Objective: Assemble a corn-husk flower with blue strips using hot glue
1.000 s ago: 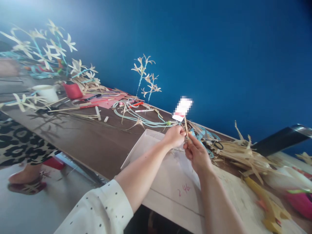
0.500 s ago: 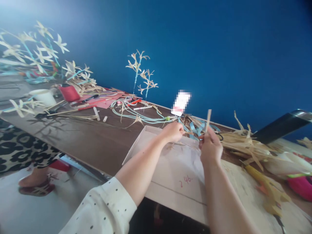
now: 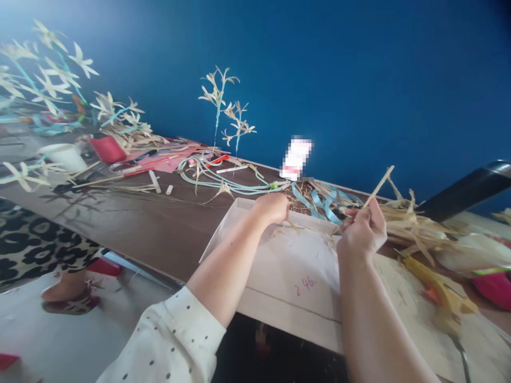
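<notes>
- Head view, and it's the right hand (image 3: 362,231) that catches the eye: thumb and fingers pinched together on a pale straw-coloured, narrow flat strip (image 3: 379,186), its free end slanting up and away above the fingertips.
- Over to the left hand (image 3: 273,207), back of the hand to us, fingers curled down at the far edge of a shallow off-white cardboard tray (image 3: 303,255); whether they grip anything, I can't tell.
- Small curled tan scraps (image 3: 294,224) lie in the tray, just below those left fingers.
- Beyond and between the two sets of fingers, loops of shiny light-blue ribbon (image 3: 315,205); to the right of the right fingers, a heap of dry beige husks (image 3: 415,229).
- Nearer the wearer and right of the right hand, a yellow plastic glue gun (image 3: 445,303) on the board, well apart from the fingertips.
- That strip looks very light, dry and fairly stiff, not slippery, I'd judge, but liable to split or snap if bent hard.
- Best hold, by my reading: a soft pinch across the flat faces near the lower end, just where the right fingers have it, without squeezing the thin edges.
</notes>
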`<state>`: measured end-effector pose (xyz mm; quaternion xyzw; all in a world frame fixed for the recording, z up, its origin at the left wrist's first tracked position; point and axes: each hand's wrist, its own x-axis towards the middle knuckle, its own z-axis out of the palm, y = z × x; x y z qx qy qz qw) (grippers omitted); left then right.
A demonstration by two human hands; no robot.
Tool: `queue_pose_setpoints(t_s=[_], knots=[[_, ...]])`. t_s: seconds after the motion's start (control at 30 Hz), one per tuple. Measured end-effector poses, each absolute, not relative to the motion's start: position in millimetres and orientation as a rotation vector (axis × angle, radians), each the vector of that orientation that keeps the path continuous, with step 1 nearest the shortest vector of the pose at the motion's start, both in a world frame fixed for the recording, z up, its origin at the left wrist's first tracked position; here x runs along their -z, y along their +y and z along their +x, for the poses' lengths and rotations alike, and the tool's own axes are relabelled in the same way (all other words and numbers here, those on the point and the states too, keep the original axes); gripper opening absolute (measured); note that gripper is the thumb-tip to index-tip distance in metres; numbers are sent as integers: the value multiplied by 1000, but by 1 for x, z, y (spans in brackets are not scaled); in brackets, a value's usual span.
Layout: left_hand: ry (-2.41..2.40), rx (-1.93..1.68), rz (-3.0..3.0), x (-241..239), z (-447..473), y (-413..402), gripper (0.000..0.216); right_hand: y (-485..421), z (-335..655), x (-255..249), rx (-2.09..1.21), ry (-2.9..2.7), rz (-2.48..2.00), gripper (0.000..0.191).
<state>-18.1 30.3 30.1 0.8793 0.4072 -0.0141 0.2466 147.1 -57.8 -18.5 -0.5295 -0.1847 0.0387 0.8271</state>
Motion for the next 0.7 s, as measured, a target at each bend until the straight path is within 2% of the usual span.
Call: queue_pose_setpoints(t_s=[0.13, 0.33, 0.47, 0.7], knots=[[1082, 70, 2472, -31, -19, 28, 29, -58, 146, 16, -78, -374, -1118, 56], [818, -362, 2725, -10, 6, 13, 21, -56, 148, 16, -75, -323, -1137, 55], [653, -380, 2949, 7, 25, 3, 19, -55, 149, 20, -51, -329, -1147, 51], [637, -397, 3087, 19, 35, 2, 24, -56, 156, 21, -8, -321, -1170, 40]])
